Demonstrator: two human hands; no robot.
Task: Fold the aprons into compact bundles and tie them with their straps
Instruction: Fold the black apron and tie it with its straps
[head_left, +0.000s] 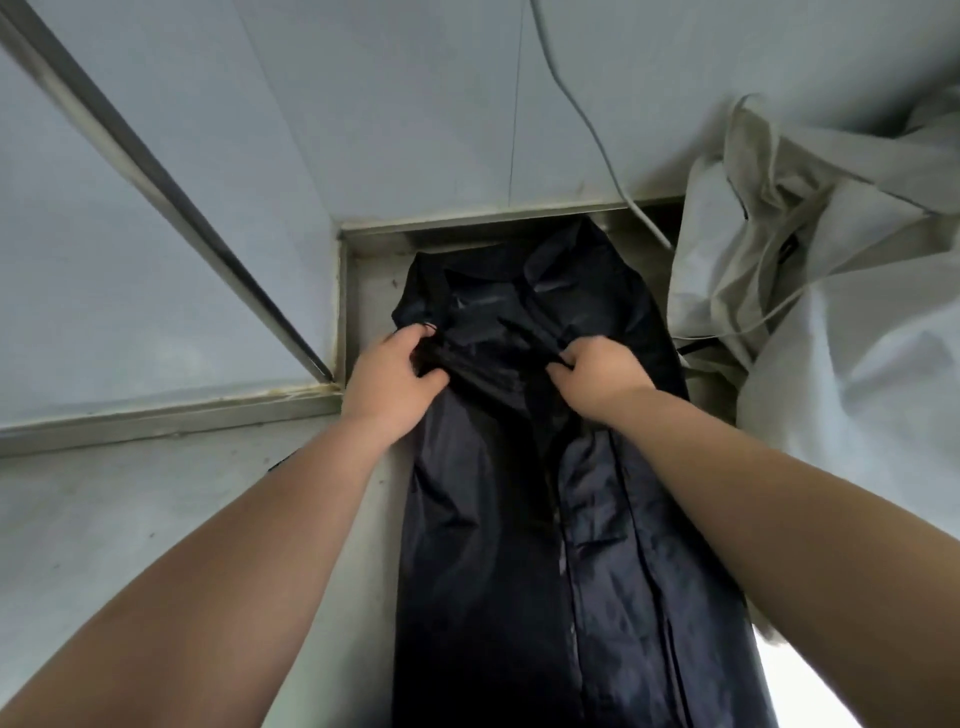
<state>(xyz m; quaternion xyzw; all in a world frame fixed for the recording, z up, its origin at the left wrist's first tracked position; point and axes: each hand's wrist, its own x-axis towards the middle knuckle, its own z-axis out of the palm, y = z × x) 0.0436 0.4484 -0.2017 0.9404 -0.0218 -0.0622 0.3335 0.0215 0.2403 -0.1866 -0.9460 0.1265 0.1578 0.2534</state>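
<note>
A glossy black apron (498, 571), folded into a long narrow strip, lies on a grey surface (156, 519). The left hand (392, 376) and right hand (597, 371) each grip its fabric with curled fingers. Beyond the fingertips it bunches in creases.

Left hand (392, 375), right hand (598, 371) — fingers (569, 358) curled.

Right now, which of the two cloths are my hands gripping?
The dark apron, stretched out lengthwise: left hand and right hand both grip it. The pale cloth lies bunched at the right, untouched.
</note>
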